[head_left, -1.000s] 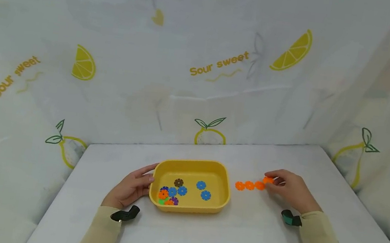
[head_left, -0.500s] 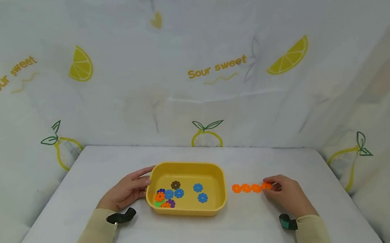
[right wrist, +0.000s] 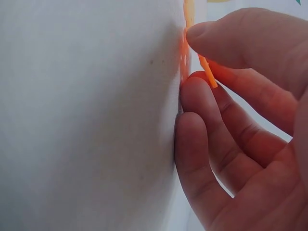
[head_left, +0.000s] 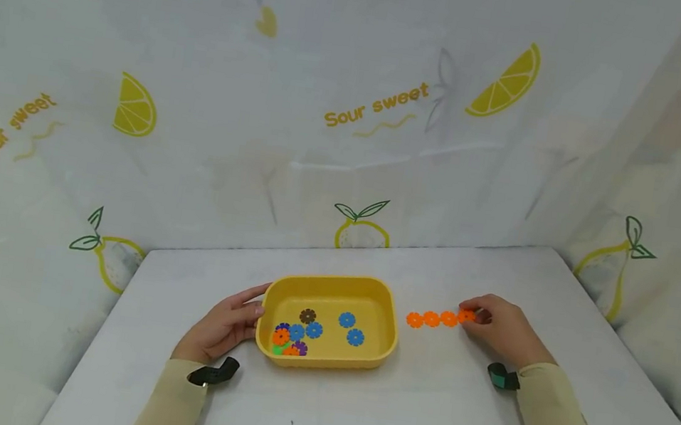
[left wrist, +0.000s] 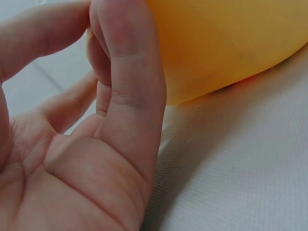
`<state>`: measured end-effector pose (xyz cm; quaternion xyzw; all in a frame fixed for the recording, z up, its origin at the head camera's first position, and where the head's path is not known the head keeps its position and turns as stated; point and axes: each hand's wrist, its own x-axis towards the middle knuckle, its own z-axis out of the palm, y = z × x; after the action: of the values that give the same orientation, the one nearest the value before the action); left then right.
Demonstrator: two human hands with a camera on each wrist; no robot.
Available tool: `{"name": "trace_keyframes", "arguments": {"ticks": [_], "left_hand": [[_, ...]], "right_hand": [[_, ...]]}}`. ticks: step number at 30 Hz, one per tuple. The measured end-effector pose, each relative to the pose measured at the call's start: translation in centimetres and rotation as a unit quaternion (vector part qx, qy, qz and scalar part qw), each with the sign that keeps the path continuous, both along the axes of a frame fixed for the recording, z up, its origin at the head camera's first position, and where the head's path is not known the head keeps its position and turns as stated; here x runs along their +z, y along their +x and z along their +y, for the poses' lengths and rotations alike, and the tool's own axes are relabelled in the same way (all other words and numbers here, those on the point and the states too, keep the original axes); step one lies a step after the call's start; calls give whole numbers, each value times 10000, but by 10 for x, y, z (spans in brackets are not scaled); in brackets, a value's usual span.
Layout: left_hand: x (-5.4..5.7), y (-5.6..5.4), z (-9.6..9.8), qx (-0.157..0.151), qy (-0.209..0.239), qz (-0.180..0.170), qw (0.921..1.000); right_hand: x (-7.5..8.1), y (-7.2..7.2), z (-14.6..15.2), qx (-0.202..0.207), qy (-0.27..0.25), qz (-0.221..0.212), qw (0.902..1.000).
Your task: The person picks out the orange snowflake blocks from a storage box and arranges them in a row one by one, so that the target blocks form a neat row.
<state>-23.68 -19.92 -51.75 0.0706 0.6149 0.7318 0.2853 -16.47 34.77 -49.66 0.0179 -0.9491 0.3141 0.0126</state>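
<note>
My left hand (head_left: 223,326) grips the left wall of a yellow plastic tub (head_left: 387,351), thumb at the rim. In the left wrist view its curled fingers (left wrist: 132,72) press against the tub's outside (left wrist: 216,43). Inside lie several notched plastic discs: a brown disc (head_left: 307,316), blue discs (head_left: 347,320), and a cluster with an orange disc (head_left: 281,336) at the near left. My right hand (head_left: 508,331) pinches an orange notched disc (head_left: 465,316) at the right end of an orange row. In the right wrist view an orange disc (right wrist: 209,72) shows edge-on between thumb and fingers.
The other orange discs (head_left: 432,319) of the row lie on the white tabletop (head_left: 390,420), right of the tub. Behind and beside the table hangs a white lemon-print cloth (head_left: 222,175). Black bands (head_left: 214,372) sit on both wrists.
The disc in my right hand has come down from above the row's right end and now lines up with the other orange discs. My left hand stays on the tub. The head view shifts slightly.
</note>
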Motion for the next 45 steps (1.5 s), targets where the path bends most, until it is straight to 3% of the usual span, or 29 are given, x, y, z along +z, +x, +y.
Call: {"name": "trace_keyframes", "arguments": {"ticks": [23, 31, 37, 42, 45], "left_hand": [[-9, 9, -25, 165, -12, 59, 9998], [-9, 0, -11, 51, -77, 113, 9999], [-5, -4, -5, 139, -80, 10, 9999], [-2, -9, -2, 112, -93, 74, 9999], [-2, -9, -2, 105, -78, 131, 9998]], "right_hand": [[1, -10, -19, 320, 31, -111, 9994], [21, -6, -24, 325, -63, 203, 9992], [52, -32, -71, 1004, -11, 347, 9943], [78, -58, -119, 1809, 105, 433, 9825], [85, -70, -153, 2276, 5, 134, 9737]]}}
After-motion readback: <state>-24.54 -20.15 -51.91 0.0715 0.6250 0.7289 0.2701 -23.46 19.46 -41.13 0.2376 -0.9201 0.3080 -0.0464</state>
